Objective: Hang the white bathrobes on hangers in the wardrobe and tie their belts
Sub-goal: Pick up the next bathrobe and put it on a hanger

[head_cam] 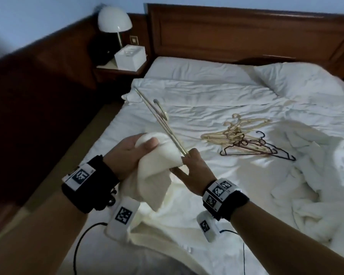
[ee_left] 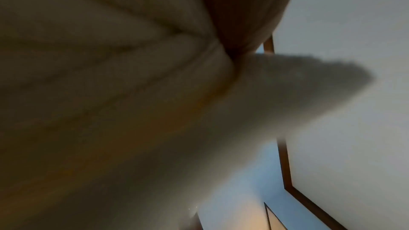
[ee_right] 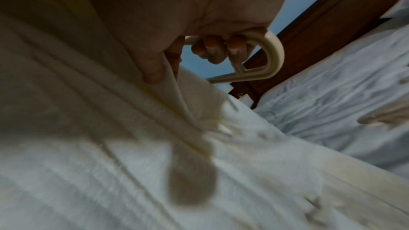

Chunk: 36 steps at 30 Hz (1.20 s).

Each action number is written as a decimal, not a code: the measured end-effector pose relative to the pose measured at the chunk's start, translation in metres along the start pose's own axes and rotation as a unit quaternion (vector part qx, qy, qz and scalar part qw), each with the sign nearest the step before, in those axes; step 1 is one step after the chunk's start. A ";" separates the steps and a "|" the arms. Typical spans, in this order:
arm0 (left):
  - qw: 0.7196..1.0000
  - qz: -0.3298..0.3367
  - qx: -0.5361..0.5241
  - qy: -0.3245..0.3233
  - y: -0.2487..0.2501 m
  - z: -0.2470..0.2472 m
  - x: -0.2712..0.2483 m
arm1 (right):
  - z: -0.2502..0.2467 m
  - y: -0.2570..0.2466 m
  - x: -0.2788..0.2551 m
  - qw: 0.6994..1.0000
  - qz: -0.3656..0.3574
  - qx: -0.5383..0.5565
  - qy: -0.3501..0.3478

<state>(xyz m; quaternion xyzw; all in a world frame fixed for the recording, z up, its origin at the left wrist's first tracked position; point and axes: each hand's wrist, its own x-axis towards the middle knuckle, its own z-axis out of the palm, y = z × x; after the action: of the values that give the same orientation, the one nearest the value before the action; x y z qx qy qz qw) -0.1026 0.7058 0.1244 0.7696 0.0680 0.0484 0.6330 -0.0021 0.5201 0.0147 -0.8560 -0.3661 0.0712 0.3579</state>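
Observation:
My left hand [head_cam: 136, 148] grips a bunched part of a white bathrobe [head_cam: 159, 169], lifted above the bed; the rest of the robe trails down toward me. My right hand [head_cam: 189, 165] holds one end of a cream plastic hanger [head_cam: 159, 120], which points up and away to the left, edge-on, its near end against the cloth. In the right wrist view the fingers [ee_right: 218, 48] curl round the hanger [ee_right: 272, 55] and the robe [ee_right: 110, 111] fills the lower frame. The left wrist view is mostly blurred robe cloth [ee_left: 110, 93].
A pile of cream and dark hangers [head_cam: 244, 141] lies on the white bed [head_cam: 207, 96]. More crumpled white cloth [head_cam: 316, 185] lies at the right. A bedside table with a lamp [head_cam: 114, 22] and white box [head_cam: 130, 57] stands at the far left, beside the wooden headboard [head_cam: 246, 32].

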 end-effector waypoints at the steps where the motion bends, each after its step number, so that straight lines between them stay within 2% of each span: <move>1: 1.000 -0.003 -0.003 -0.005 0.012 -0.004 -0.007 | -0.003 -0.005 0.004 1.000 -0.020 0.012 0.011; 4: 1.000 0.002 0.000 -0.020 0.039 -0.003 -0.023 | -0.022 -0.029 0.010 0.996 -0.058 0.050 -0.033; 7: 0.996 0.032 0.080 -0.018 0.059 0.010 -0.027 | -0.046 -0.043 0.013 0.992 -0.054 0.100 -0.062; 9: 0.985 0.054 0.161 0.014 0.061 0.009 -0.019 | -0.072 -0.043 0.014 0.983 0.006 0.183 -0.022; 11: 0.961 0.040 0.263 0.081 0.054 0.003 -0.007 | -0.107 -0.036 0.015 0.969 0.064 0.235 0.048; 14: 0.923 -0.039 0.339 0.178 0.035 0.012 0.004 | -0.164 -0.030 0.011 0.972 0.066 0.197 0.111; 15: 0.911 -0.040 0.363 0.192 0.030 0.022 0.006 | -0.181 -0.030 0.009 0.977 0.058 0.167 0.121; 17: 0.892 0.013 0.395 0.220 0.027 0.050 0.011 | -0.210 -0.029 0.006 0.980 0.054 0.118 0.148; 19: 0.887 0.068 0.385 0.246 0.029 0.084 0.012 | -0.230 -0.026 0.002 0.980 0.060 0.095 0.165; 20: 0.900 0.072 0.368 0.224 0.031 0.104 0.012 | -0.237 -0.026 -0.001 0.981 0.064 0.079 0.163; 23: 0.957 0.041 0.282 0.061 0.028 0.166 0.007 | -0.240 -0.017 -0.010 0.988 0.070 0.048 0.127; 24: 0.965 0.015 0.259 0.047 0.021 0.183 0.009 | -0.238 -0.014 -0.014 0.989 0.072 0.052 0.115; 25: 0.968 0.000 0.244 0.065 0.014 0.195 0.012 | -0.237 -0.011 -0.018 0.990 0.073 0.059 0.106; 27: 0.959 0.000 0.254 0.125 0.003 0.210 0.021 | -0.237 -0.007 -0.023 0.990 0.067 0.073 0.100; 29: 0.947 -0.005 0.290 0.140 -0.005 0.215 0.025 | -0.244 -0.002 -0.028 0.990 0.055 0.084 0.101; 31: 0.932 -0.045 0.335 0.127 -0.016 0.215 0.025 | -0.255 0.005 -0.030 0.988 0.046 0.103 0.106; 34: 0.909 -0.141 0.387 0.059 -0.043 0.207 0.018 | -0.270 0.022 -0.029 0.983 0.045 0.121 0.127; 36: 0.907 -0.174 0.380 0.056 -0.063 0.194 0.009 | -0.276 0.038 -0.030 0.982 0.057 0.119 0.137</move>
<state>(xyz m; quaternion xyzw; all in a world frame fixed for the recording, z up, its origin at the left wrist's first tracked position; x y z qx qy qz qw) -0.0658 0.5315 0.0254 0.9240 0.2489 -0.0492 0.2862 0.1038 0.3265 0.1879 -0.8284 -0.2527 0.0167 0.4996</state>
